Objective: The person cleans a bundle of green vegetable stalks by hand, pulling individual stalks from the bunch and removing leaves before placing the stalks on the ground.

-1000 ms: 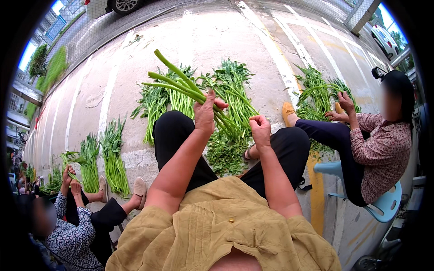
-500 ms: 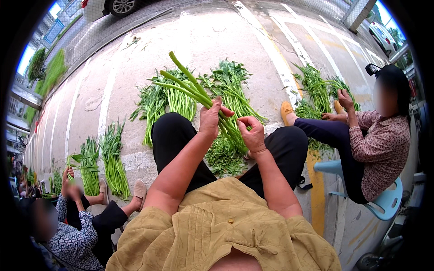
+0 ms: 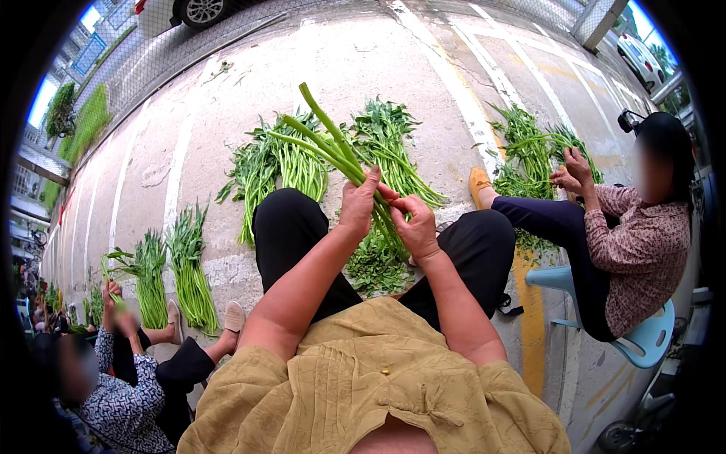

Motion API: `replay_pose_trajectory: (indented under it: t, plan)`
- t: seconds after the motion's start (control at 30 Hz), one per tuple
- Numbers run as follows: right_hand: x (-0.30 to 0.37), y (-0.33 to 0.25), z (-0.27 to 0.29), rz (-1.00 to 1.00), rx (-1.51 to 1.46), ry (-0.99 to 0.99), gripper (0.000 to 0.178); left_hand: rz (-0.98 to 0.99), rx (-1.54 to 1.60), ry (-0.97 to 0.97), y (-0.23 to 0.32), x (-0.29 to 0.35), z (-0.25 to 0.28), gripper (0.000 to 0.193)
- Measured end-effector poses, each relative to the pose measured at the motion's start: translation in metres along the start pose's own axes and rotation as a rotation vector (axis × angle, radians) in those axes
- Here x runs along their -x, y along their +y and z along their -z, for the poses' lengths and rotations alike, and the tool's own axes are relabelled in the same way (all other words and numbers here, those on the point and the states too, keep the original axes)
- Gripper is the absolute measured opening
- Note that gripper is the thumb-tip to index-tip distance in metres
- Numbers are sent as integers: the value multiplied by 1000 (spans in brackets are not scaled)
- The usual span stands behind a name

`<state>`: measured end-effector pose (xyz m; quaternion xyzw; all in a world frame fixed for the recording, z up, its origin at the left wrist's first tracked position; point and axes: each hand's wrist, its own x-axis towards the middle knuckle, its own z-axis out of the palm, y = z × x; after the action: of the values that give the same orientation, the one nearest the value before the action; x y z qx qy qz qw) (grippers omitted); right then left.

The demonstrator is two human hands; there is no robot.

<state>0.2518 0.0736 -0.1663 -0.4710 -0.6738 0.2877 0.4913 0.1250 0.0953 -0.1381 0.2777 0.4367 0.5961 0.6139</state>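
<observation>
My left hand (image 3: pixel 358 201) is closed round a small bunch of thick green water spinach stalks (image 3: pixel 325 141). Their bare cut ends point up and away to the left, and the lower part runs down between my knees. Close beside it, my right hand (image 3: pixel 416 228) pinches at the same bunch just below the left fingers; what exactly lies between its fingertips is partly hidden. Under the hands lies a heap of loose plucked leaves (image 3: pixel 376 266) on the ground. Beyond my knees rest leafy bundles of water spinach (image 3: pixel 299 163), with another bundle (image 3: pixel 386 144) to their right.
At right a person (image 3: pixel 639 219) on a blue plastic stool (image 3: pixel 646 337) handles greens beside a leafy pile (image 3: pixel 527 155). At lower left another person (image 3: pixel 125 393) holds stalks near two upright-looking bundles (image 3: pixel 189 276). A wire fence and parked car (image 3: pixel 200 10) stand far off.
Both hands have shifted slightly; the left moved right with the stalks, and the right came up to it, closing on the bunch. The person at left raised a leafy stalk.
</observation>
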Motion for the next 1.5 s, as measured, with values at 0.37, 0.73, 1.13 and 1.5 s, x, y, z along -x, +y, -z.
replay_pose_trajectory:
  t: [0.37,0.73,1.13,1.5]
  plan:
    - [-3,-1,0,-8,35,-6,3,-32,-46,-6,-2,0,-3,33]
    - [-4,18,-5,-457,-343,42,6,-117,-20,-26,-7,5,-12,31]
    - [-2,58,16,-536,-389,281,4,-203,121,58,20,-5,14,27]
    - [-9,35,27,-429,-490,427,7,-202,118,197,37,-19,47,33]
